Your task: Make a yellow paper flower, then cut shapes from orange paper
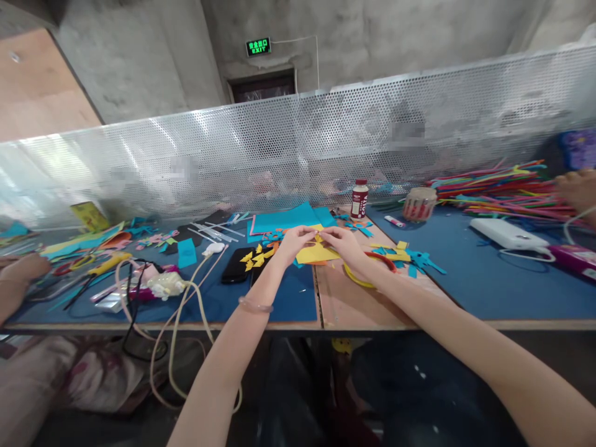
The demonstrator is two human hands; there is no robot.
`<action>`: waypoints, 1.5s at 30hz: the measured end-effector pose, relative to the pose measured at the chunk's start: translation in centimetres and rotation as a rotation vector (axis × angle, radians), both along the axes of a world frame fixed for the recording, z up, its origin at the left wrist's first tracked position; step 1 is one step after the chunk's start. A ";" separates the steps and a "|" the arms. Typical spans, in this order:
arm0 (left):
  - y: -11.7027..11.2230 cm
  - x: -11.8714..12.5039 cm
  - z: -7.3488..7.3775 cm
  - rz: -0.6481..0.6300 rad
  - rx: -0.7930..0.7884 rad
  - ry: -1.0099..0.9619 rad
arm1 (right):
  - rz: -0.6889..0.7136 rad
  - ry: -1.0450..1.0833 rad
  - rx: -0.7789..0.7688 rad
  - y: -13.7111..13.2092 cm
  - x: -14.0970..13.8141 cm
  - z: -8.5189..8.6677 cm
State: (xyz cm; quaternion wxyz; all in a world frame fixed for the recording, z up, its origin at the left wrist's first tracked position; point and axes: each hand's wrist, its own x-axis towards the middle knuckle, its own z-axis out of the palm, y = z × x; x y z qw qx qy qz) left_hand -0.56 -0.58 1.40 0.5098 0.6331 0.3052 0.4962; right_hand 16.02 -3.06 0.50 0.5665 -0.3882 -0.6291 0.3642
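My left hand (297, 243) and my right hand (343, 244) meet over the middle of the table, fingertips pinched together. Between them is a small yellow paper piece (318, 237); its exact shape is too small to tell. Beneath lies a yellow sheet (314, 253), with larger blue sheets (284, 218) behind it. Several cut yellow pieces (255, 257) rest on and beside a black phone (235, 266), left of my left forearm. Partly hidden under my right forearm is a yellow and orange ring-shaped thing (361, 277).
A dark red bottle (359, 200) and a jar (419, 205) stand at the back, near bundled coloured pipe cleaners (503, 189). Tangled cables (174, 298) hang off the left front edge. A white power bank (507, 234) lies right. Other people's hands show at left (25, 270) and right (575, 189).
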 end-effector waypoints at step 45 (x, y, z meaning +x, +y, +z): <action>-1.0 0.5 0.8 0.078 0.332 0.112 | 0.023 0.191 -0.035 -0.4 -0.4 0.2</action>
